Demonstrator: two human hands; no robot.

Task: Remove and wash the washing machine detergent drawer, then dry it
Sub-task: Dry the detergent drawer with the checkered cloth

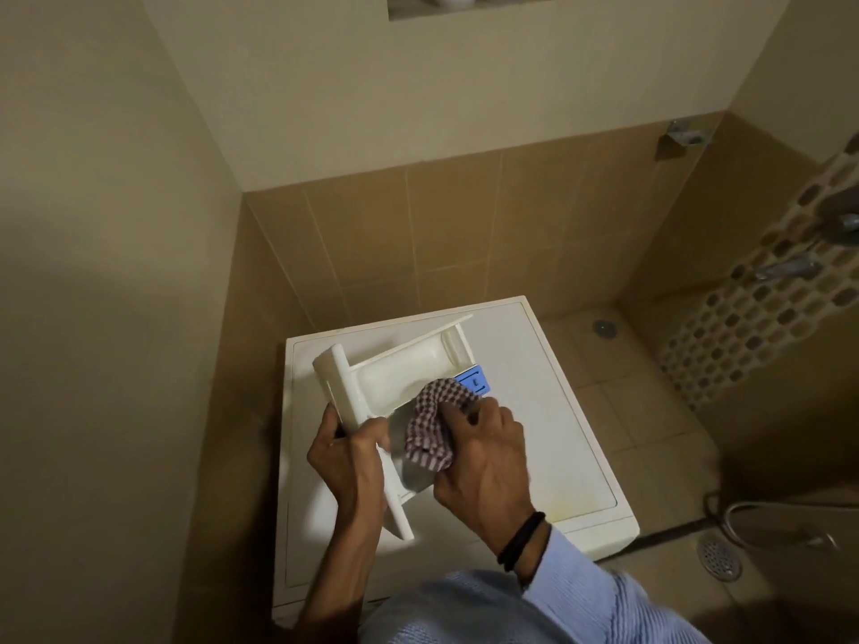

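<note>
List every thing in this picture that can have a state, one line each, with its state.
Detergent drawer: out of the washing machine, tilted over its top.
Checked cloth: bunched, pressed into the drawer.
Left hand: grips the drawer's front panel.
Right hand: grips the cloth.
Blue insert: seated at the drawer's far end.

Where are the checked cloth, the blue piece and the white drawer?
checked cloth [430, 439], head view, middle of its bunched folds.
blue piece [474, 382], head view, its flat top face.
white drawer [404, 371], head view, floor of its big compartment.
</note>
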